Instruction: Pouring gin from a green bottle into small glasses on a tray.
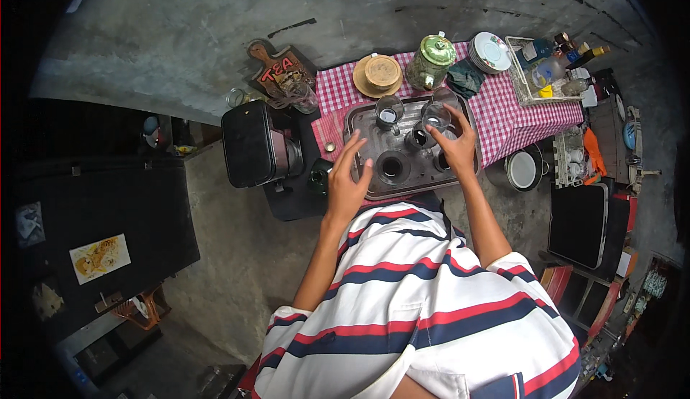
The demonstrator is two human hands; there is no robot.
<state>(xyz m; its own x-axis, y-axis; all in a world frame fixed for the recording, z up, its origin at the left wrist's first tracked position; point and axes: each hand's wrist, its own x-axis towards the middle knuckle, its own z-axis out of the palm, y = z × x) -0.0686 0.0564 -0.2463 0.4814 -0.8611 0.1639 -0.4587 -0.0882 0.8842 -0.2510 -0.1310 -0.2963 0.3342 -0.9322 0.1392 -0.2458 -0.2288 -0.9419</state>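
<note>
A grey metal tray (359, 127) lies on a red-and-white checked cloth and carries several glasses. My left hand (348, 177) hovers over the tray's near left corner with fingers spread, holding nothing, close to a dark-filled glass (392, 167). My right hand (457, 144) reaches over the tray's right side, its fingers at a clear glass (436, 116) and a small dark glass (420, 137); whether it grips one I cannot tell. A glass with white contents (389, 111) stands at the tray's far side.
Behind the tray stand a green lidded jar (432, 60), a round wooden lid (379, 74), stacked plates (490, 52) and a wire basket of bottles (548, 68). A black appliance (253, 143) sits left of the tray. A pot (523, 170) is below right.
</note>
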